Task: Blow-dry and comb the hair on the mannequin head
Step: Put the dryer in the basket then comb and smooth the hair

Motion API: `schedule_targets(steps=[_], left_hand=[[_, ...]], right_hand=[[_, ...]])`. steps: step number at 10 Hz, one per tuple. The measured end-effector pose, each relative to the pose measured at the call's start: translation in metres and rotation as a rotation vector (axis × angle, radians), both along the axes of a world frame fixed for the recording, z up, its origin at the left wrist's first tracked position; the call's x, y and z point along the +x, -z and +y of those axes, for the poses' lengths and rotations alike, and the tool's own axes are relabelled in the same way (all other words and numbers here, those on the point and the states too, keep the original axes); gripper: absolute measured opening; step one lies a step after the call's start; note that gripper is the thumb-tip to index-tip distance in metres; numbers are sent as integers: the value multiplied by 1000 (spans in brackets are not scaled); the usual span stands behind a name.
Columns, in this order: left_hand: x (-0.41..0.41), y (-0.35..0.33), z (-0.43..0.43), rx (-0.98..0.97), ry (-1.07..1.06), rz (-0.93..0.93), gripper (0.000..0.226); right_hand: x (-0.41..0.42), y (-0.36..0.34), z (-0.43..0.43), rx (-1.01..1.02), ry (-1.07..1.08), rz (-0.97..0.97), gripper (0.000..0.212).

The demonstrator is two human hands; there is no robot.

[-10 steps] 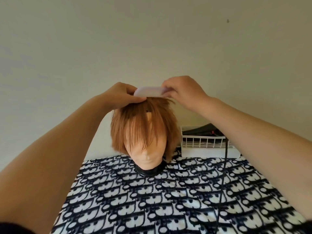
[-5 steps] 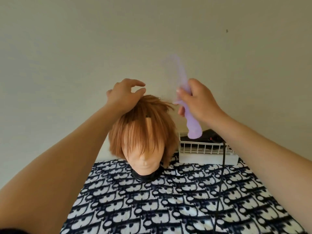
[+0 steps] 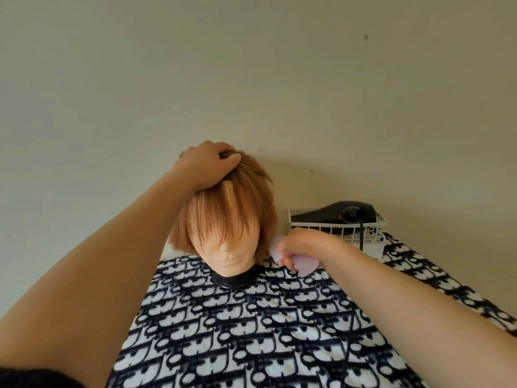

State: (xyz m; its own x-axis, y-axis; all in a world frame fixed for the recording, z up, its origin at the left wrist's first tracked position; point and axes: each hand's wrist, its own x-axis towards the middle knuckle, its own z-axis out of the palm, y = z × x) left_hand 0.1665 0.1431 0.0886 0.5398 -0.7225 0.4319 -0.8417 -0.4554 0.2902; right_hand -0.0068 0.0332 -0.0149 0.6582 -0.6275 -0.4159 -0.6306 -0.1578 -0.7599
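A mannequin head with short ginger hair stands on a black base in the middle of the table, facing me. My left hand presses down on the crown, fingers curled into the hair. My right hand is low at the right side of the head, shut on a pale lilac comb. The comb's blurred end lies near the hair tips by the jaw. A black hair dryer lies in the white basket behind my right hand.
A white wire basket sits at the back right against the wall, with the dryer's black cord hanging over its front. A black-and-white patterned cloth covers the table. The plain wall stands right behind the head.
My right hand has dropped with the comb from above the head to its lower right side. My left hand has closed down onto the crown. The view has tilted slightly.
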Motion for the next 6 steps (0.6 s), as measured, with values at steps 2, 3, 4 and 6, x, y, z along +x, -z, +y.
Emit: schedule_targets(steps=[2,3,4,6], left_hand=[[24,-1,19,-79,65,95,42],[15,1,17,-78,93,61,42],[5,2,12,-75,96,6,40],[18,3,25,-117,78,65,40]], right_hand=[[-4,-47,-3,-97,169,-323,37],[12,-90,1,-149,201,-618,33],[31,-105,19,-186,102,-596,30],[30,-25,14,-108,4,-241,36]])
